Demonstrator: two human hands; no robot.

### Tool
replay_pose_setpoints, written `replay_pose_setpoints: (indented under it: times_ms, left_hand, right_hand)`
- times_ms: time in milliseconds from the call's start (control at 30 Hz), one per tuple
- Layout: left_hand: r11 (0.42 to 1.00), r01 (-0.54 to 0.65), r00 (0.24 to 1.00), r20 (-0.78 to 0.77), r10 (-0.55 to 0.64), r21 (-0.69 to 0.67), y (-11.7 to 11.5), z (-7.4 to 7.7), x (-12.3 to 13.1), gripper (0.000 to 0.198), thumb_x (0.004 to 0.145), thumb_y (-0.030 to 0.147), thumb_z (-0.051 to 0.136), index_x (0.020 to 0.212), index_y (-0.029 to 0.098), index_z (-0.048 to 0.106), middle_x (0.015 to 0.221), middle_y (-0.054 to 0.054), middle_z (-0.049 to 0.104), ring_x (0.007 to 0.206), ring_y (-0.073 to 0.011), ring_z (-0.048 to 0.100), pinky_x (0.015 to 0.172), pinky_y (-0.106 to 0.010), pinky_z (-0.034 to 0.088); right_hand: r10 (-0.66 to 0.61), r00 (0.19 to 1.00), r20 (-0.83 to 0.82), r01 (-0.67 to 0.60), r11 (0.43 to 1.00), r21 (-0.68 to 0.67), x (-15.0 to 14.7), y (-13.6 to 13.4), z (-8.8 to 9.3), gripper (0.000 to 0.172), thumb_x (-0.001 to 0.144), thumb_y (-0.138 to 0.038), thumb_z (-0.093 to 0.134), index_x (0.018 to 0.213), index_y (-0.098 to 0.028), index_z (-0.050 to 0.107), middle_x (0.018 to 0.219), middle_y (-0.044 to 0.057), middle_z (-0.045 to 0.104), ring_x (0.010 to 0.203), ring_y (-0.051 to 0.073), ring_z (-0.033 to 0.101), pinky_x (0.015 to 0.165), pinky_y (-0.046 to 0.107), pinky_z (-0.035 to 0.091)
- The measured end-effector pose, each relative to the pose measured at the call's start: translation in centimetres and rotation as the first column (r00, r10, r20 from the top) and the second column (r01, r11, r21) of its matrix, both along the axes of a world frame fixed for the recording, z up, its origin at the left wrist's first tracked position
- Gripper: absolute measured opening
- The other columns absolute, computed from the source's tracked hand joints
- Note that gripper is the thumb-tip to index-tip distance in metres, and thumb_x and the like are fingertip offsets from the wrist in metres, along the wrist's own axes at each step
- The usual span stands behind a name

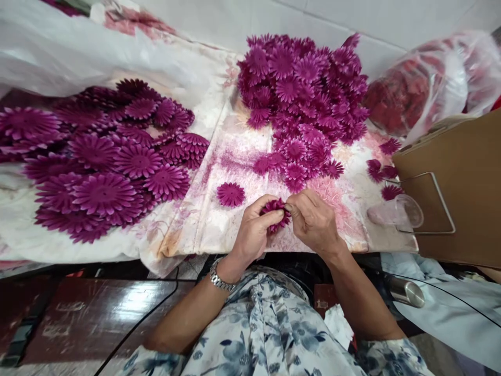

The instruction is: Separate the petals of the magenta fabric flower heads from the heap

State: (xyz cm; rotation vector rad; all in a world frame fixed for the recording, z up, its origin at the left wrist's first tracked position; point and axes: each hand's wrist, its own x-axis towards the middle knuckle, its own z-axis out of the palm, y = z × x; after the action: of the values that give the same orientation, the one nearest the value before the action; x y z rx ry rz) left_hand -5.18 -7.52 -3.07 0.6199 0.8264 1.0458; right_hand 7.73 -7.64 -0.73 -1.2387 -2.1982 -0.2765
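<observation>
Near the table's front edge, my left hand [254,224] grips a small purple fabric flower [277,214] between thumb and fingers. My right hand [315,219] meets it from the right, thumb and forefinger pinched at the flower's edge; whether they hold a petal or something finer is hidden. A single flat purple flower piece [230,194] lies on the cloth just left of my hands. Behind them rises a big heap of small purple flowers [301,89], spilling toward me. Larger purple petal layers [104,193] are stacked at the left.
The stained cloth [211,209] covers the table. At the right stand a cardboard box [462,193] with a bent metal wire [442,201] and a clear plastic cup [413,211] beside it. Behind are a plastic bag of red pieces [407,94] and, at left, plastic sheeting [78,57].
</observation>
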Motion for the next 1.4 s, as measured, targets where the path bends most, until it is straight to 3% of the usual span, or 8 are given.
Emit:
replay_pose_setpoints:
  times_ms: [200, 333, 433, 600, 700, 867, 967, 1400]
  left_hand:
    - [0.993, -0.035, 0.994, -0.097, 0.046, 0.111, 0.6, 0.0, -1.1, 0.013, 0.062, 0.02, 0.073, 0.072, 0.017, 0.065, 0.059, 0.004, 0.054, 0.052, -0.0049, 0.044, 0.047, -0.016, 0.033]
    - [0.987, -0.012, 0.992, -0.123, 0.032, 0.16, 0.5, 0.8, -1.5, 0.011, 0.066, 0.019, 0.07, 0.075, 0.018, 0.065, 0.065, 0.003, 0.058, 0.052, -0.0046, 0.045, 0.047, -0.016, 0.036]
    - [0.98, 0.147, 0.989, -0.003, -0.148, 0.138, 0.3, 1.8, -0.7, 0.036, 0.065, 0.022, 0.073, 0.1, 0.021, 0.063, 0.087, -0.002, 0.066, 0.067, -0.0105, 0.058, 0.052, -0.019, 0.043]
    - [0.999, -0.038, 0.997, 0.061, 0.038, 0.003, 0.8, 1.6, -0.4, 0.03, 0.063, 0.016, 0.073, 0.093, 0.018, 0.067, 0.086, -0.002, 0.068, 0.075, -0.0105, 0.059, 0.067, -0.02, 0.046]
    - [0.998, -0.004, 0.991, 0.131, 0.012, -0.064, 1.0, 0.9, -0.8, 0.034, 0.064, 0.014, 0.07, 0.098, 0.018, 0.069, 0.085, -0.002, 0.069, 0.075, -0.0101, 0.059, 0.074, -0.022, 0.045]
    - [0.995, -0.031, 0.988, 0.147, 0.044, -0.094, 1.0, 0.6, -0.7, 0.033, 0.065, 0.013, 0.069, 0.097, 0.016, 0.072, 0.081, -0.003, 0.071, 0.072, -0.01, 0.06, 0.074, -0.023, 0.045]
    - [0.997, 0.031, 0.986, 0.167, -0.017, -0.077, 0.8, 0.4, -0.7, 0.03, 0.067, 0.016, 0.067, 0.097, 0.015, 0.072, 0.085, -0.005, 0.07, 0.073, -0.0109, 0.059, 0.07, -0.022, 0.045]
    - [0.991, 0.077, 0.988, 0.145, -0.06, -0.113, 0.2, -0.2, -1.4, 0.035, 0.063, 0.022, 0.075, 0.097, 0.012, 0.071, 0.07, -0.003, 0.067, 0.059, -0.0083, 0.054, 0.056, -0.02, 0.041]
  right_hand:
    - [-0.044, 0.999, 0.028, 0.042, 0.997, 0.057, 1.6, 0.0, 1.2, 0.016, 0.087, -0.011, 0.047, 0.074, -0.018, 0.051, 0.064, 0.001, 0.055, 0.063, 0.012, 0.051, 0.058, 0.023, 0.042]
    - [-0.236, 0.97, -0.063, 0.244, 0.946, 0.215, 3.3, 1.6, 2.6, 0.015, 0.087, -0.011, 0.047, 0.076, -0.019, 0.052, 0.064, -0.001, 0.052, 0.059, 0.011, 0.047, 0.054, 0.023, 0.039]
    - [-0.312, 0.945, -0.102, 0.324, 0.937, 0.129, 3.6, 3.9, 2.4, 0.016, 0.09, -0.019, 0.045, 0.077, -0.019, 0.055, 0.071, 0.002, 0.056, 0.069, 0.014, 0.051, 0.063, 0.027, 0.042]
    - [-0.401, 0.916, -0.024, 0.399, 0.915, -0.053, 4.8, 6.4, 0.5, 0.015, 0.085, -0.02, 0.049, 0.093, -0.018, 0.062, 0.089, 0.008, 0.06, 0.084, 0.02, 0.054, 0.074, 0.034, 0.045]
    - [-0.39, 0.919, -0.051, 0.391, 0.92, 0.017, 5.2, 5.5, 0.5, 0.024, 0.084, -0.02, 0.052, 0.107, -0.02, 0.061, 0.098, 0.009, 0.062, 0.09, 0.021, 0.054, 0.081, 0.038, 0.046]
    - [-0.053, 0.98, -0.194, 0.031, 0.992, -0.118, 2.6, 2.3, 1.6, 0.011, 0.086, -0.026, 0.055, 0.09, -0.019, 0.063, 0.08, 0.004, 0.062, 0.074, 0.015, 0.057, 0.066, 0.029, 0.049]
    - [0.16, 0.972, -0.172, -0.197, 0.954, -0.228, 1.0, 1.3, 0.8, 0.01, 0.086, -0.027, 0.056, 0.087, -0.018, 0.061, 0.08, 0.005, 0.061, 0.078, 0.015, 0.056, 0.069, 0.029, 0.049]
    - [0.253, 0.961, -0.111, -0.275, 0.916, -0.293, 1.8, 0.8, -0.2, 0.009, 0.087, -0.022, 0.052, 0.083, -0.018, 0.058, 0.078, 0.004, 0.058, 0.076, 0.015, 0.054, 0.07, 0.029, 0.048]
